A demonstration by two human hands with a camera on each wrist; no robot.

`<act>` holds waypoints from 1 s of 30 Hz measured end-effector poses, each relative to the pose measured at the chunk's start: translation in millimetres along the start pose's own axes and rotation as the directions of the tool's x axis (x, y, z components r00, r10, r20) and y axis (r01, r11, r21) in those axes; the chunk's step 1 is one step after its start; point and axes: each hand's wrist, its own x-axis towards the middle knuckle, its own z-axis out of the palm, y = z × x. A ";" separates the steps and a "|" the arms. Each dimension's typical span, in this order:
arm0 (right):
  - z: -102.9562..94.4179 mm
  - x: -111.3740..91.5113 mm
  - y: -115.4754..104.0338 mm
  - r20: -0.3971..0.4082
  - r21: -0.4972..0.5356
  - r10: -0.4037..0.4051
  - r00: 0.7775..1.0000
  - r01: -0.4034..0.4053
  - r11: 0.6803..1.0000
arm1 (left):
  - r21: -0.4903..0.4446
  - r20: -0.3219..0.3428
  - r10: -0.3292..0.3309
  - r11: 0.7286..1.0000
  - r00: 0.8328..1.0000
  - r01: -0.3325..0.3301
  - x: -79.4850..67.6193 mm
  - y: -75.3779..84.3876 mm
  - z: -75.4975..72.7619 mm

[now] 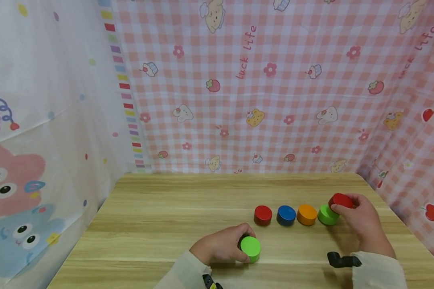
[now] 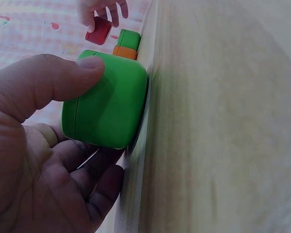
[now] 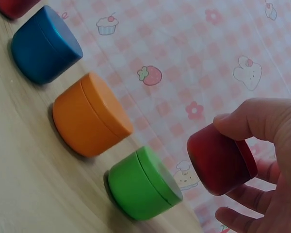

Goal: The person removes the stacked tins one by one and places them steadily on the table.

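Note:
My left hand (image 1: 226, 243) grips a bright green round tin (image 1: 250, 249) low at the table's front middle; in the left wrist view the thumb lies on the side of this green tin (image 2: 109, 99). Between thumb and fingers, my right hand (image 1: 361, 220) pinches a red round tin (image 1: 340, 202). The right wrist view shows that red tin (image 3: 220, 160) raised off the table, apart from a second green tin (image 3: 140, 187) standing at the row's right end. Left of it in the row are an orange tin (image 1: 307, 214), a blue tin (image 1: 286, 215) and another red tin (image 1: 263, 215).
The wooden table (image 1: 159, 216) runs back to a pink checked cloth (image 1: 260, 92) hung behind it. A white cloth with cartoon figures (image 1: 68, 120) hangs at the left, and more printed cloth (image 1: 416, 160) at the right. Black straps (image 1: 343, 260) show near both cuffs.

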 end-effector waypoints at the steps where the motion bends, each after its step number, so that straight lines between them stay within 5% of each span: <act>1: -0.7 0.5 0.8 -0.009 0.005 0.007 1.000 -0.007 1.000 | 0.001 0.000 0.001 1.000 1.000 -0.001 0.1 -0.2 0.0; 17: -4.0 5.5 19.9 -0.151 -0.006 0.160 0.976 -0.162 0.987 | 0.016 -0.002 0.005 1.000 1.000 -0.005 -0.2 0.1 0.0; 30: 0.1 10.9 35.3 -0.162 -0.045 0.206 0.965 -0.215 0.976 | 0.007 0.000 0.002 1.000 1.000 -0.002 -1.5 1.0 -0.1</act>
